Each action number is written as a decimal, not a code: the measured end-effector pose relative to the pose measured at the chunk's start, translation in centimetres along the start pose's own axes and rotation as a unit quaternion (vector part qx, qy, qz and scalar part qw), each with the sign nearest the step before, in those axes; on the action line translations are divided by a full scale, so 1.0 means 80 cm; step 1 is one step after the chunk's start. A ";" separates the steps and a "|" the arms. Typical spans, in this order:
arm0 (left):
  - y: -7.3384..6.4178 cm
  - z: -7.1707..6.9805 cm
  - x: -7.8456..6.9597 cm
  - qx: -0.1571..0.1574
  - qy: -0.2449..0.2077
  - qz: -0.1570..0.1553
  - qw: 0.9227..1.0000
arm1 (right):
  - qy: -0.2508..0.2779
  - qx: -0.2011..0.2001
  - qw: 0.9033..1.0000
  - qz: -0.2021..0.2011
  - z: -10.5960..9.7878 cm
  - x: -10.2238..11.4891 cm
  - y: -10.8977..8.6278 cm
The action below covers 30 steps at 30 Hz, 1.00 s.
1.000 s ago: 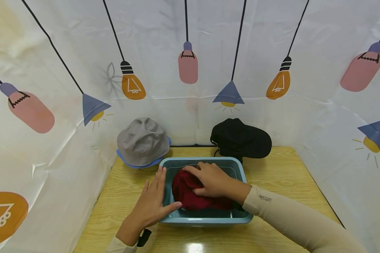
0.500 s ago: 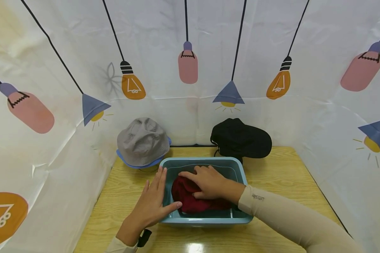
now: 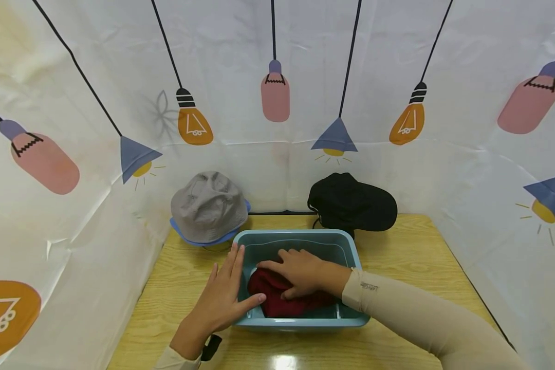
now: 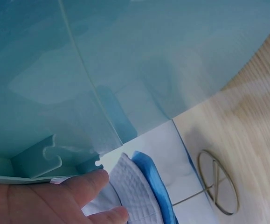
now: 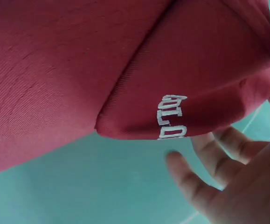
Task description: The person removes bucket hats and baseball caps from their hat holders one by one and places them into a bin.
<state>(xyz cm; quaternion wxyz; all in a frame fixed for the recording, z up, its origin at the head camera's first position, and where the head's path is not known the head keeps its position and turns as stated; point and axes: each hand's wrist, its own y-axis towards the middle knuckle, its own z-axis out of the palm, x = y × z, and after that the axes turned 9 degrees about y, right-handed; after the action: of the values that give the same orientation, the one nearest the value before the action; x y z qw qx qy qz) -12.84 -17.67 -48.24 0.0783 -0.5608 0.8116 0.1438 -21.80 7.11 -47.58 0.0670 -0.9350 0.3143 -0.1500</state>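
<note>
A dark red cap (image 3: 282, 298) lies inside the blue-grey plastic bin (image 3: 300, 322). My right hand (image 3: 300, 272) grips it from above, with the fingers on its far side and the thumb on its near side. In the right wrist view, white stitched lettering shows on the cap (image 5: 172, 116), and the fingers (image 5: 214, 158) reach to its edge, with one fingertip off the fabric. My left hand (image 3: 219, 295) rests at the bin's left rim, fingers straight and thumb spread over the near left corner. Below the bin wall (image 4: 102, 60), the left wrist view shows part of this hand.
At the back left, a grey bucket hat (image 3: 209, 208) sits over a blue brim (image 3: 196, 241), with a wire stand foot (image 4: 216, 182) below. Behind the bin is a black cap (image 3: 351, 203). The wooden table (image 3: 398, 298) meets a lamp-printed backdrop (image 3: 287, 164).
My right hand has moved down and slightly left into the bin with the red cap. The cap now sits lower, closer to the bin's near wall. My left hand stays in place.
</note>
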 end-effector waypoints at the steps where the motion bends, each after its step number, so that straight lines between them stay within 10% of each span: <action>1: 0.000 0.000 -0.001 -0.001 0.000 0.001 1.000 | 0.006 0.004 1.000 -0.002 0.001 0.000 0.001; 30: 0.000 0.000 -0.001 -0.004 0.007 0.007 1.000 | 0.119 0.083 0.988 -0.055 -0.010 -0.008 -0.004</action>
<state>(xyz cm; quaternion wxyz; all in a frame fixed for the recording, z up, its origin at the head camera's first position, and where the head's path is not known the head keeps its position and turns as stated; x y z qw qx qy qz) -12.85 -17.62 -48.22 0.0692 -0.5565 0.8154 0.1437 -22.36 7.68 -46.90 0.0985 -0.9177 0.2543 -0.2889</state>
